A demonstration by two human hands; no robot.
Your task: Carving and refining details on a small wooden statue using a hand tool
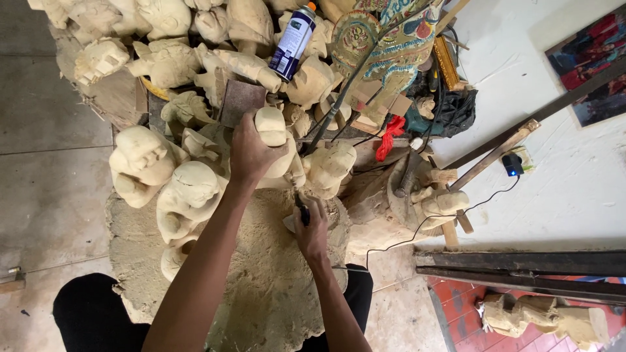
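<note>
My left hand [250, 151] grips a pale carved wooden figure [274, 130] by its upper part, holding it upright over a sawdust-covered mound [274, 287]. My right hand [312, 229] is closed around a small dark corded tool [302, 212], whose tip touches the figure's lower side. A thin black cable [417, 228] runs from that hand off to the right. The lower part of the figure is hidden behind my hands.
Several unpainted carved wooden heads and figures [189, 192] crowd the left and top. A spray can [293, 42] stands among them beside a painted carved piece [385, 45]. Dark wooden beams [521, 264] lie at right, with another carved figure [541, 316] on red tiles.
</note>
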